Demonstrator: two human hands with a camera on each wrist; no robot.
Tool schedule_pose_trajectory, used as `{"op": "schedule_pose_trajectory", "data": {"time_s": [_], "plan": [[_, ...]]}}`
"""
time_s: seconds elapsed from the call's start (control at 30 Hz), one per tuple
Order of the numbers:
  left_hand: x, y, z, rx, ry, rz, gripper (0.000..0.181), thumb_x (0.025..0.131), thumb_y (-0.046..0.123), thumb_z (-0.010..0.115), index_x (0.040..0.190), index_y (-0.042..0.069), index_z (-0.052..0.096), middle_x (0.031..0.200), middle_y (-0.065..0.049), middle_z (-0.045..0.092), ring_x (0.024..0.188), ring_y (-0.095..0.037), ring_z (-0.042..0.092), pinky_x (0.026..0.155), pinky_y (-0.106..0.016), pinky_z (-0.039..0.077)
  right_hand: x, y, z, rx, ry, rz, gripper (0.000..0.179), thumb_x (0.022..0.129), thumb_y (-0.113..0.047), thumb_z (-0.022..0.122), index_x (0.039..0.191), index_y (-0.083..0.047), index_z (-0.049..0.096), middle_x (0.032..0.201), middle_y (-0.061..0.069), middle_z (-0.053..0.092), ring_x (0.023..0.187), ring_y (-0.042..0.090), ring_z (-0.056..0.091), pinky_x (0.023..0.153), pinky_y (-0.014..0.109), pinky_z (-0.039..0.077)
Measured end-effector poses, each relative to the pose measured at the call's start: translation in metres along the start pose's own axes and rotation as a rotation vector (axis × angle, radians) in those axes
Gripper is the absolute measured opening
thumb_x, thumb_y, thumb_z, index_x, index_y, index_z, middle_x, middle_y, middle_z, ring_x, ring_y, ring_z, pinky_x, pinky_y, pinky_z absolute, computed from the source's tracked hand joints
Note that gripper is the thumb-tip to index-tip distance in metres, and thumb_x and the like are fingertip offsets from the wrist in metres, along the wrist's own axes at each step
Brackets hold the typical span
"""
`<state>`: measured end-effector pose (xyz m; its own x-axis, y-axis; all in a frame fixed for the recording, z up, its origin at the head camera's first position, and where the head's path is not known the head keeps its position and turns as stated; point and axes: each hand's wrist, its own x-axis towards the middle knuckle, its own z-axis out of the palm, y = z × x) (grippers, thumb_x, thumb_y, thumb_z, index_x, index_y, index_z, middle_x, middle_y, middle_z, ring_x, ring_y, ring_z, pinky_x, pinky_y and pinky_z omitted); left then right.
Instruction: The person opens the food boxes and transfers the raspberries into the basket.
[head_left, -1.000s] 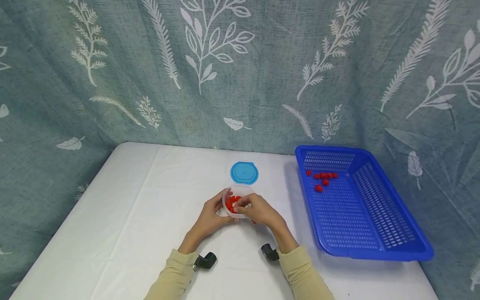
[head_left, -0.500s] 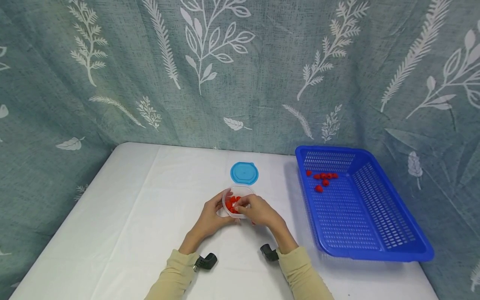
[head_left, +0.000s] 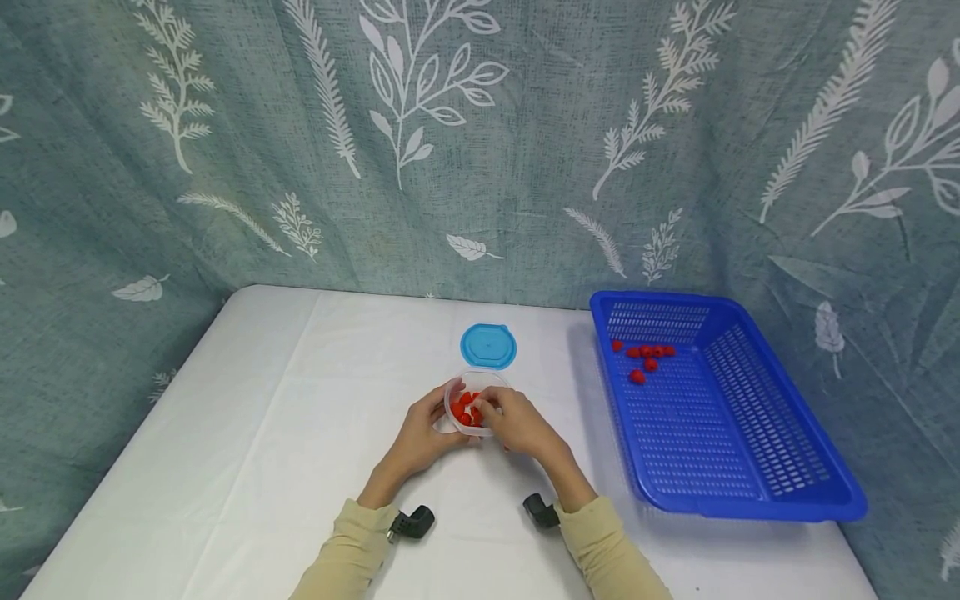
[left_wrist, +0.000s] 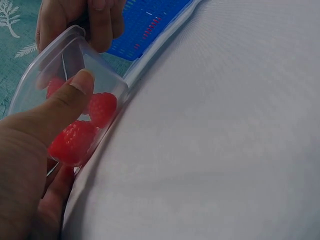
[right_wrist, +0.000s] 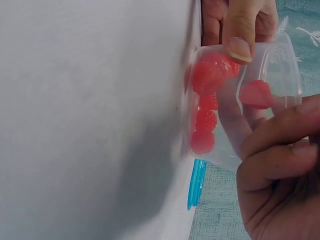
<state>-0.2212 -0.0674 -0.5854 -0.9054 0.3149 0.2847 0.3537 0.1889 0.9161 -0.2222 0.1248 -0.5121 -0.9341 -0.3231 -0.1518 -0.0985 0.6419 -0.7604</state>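
A clear plastic tub (head_left: 486, 379) stands on the white table with several red raspberries (head_left: 459, 410) inside. My left hand (head_left: 417, 435) grips it from the left, its thumb (left_wrist: 60, 107) laid along the outside wall. My right hand (head_left: 517, 421) reaches over the rim with its fingers down in the tub. In the right wrist view those fingers pinch one raspberry (right_wrist: 256, 95), raised above the others at the bottom. Part of the right fingers shows only through the clear wall.
A round blue lid (head_left: 488, 346) lies just behind the tub. To the right stands a large blue basket (head_left: 720, 467) with several raspberries (head_left: 647, 352) toward its far left corner. A patterned green cloth (head_left: 360, 208) hangs behind the table.
My right fingertips have risen slightly within the tub, with a raspberry between them, and more berries below now show. My left hand and the tub have stayed in place.
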Motion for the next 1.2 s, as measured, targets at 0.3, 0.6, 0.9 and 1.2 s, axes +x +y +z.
{"op": "schedule_pose_trajectory", "data": {"time_s": [0.3,0.6,0.9,1.2], "plan": [[0.0,0.002,0.001,-0.028,0.02,0.003,0.086,0.075,-0.002,0.088,0.15,-0.001,0.046,0.146,-0.022,0.055,0.14,-0.037,0.048,0.113,-0.047,0.044,-0.002,0.0,0.001,0.075,0.038,-0.013,0.021,0.104,-0.02,0.059,0.112,-0.003,0.068,0.11,0.015,0.069,0.053,0.019,0.056,0.046,0.029,0.053],[-0.002,0.023,-0.002,-0.031,-0.012,-0.01,0.084,0.077,-0.004,0.085,0.149,-0.01,0.041,0.146,-0.03,0.051,0.141,-0.043,0.045,0.114,-0.049,0.041,-0.007,-0.002,0.002,0.07,0.046,-0.024,0.018,0.102,-0.013,0.06,0.115,-0.002,0.068,0.107,0.013,0.069,0.067,0.021,0.059,0.054,0.028,0.054],[0.001,0.001,0.0,-0.028,0.008,-0.017,0.084,0.077,0.001,0.087,0.151,0.001,0.046,0.147,-0.019,0.055,0.14,-0.034,0.049,0.114,-0.044,0.043,-0.018,-0.008,-0.005,0.039,0.098,-0.07,0.018,0.101,-0.014,0.063,0.112,-0.003,0.073,0.107,0.005,0.072,0.091,0.022,0.06,0.073,0.03,0.053],[0.001,0.003,0.0,0.016,-0.006,-0.077,0.086,0.08,0.014,0.088,0.154,0.01,0.045,0.152,-0.008,0.052,0.144,-0.025,0.046,0.117,-0.036,0.04,-0.04,-0.027,-0.022,0.157,0.107,-0.144,0.022,0.104,-0.017,0.058,0.118,-0.006,0.071,0.114,0.006,0.071,0.074,0.015,0.061,0.066,0.034,0.058]]}}
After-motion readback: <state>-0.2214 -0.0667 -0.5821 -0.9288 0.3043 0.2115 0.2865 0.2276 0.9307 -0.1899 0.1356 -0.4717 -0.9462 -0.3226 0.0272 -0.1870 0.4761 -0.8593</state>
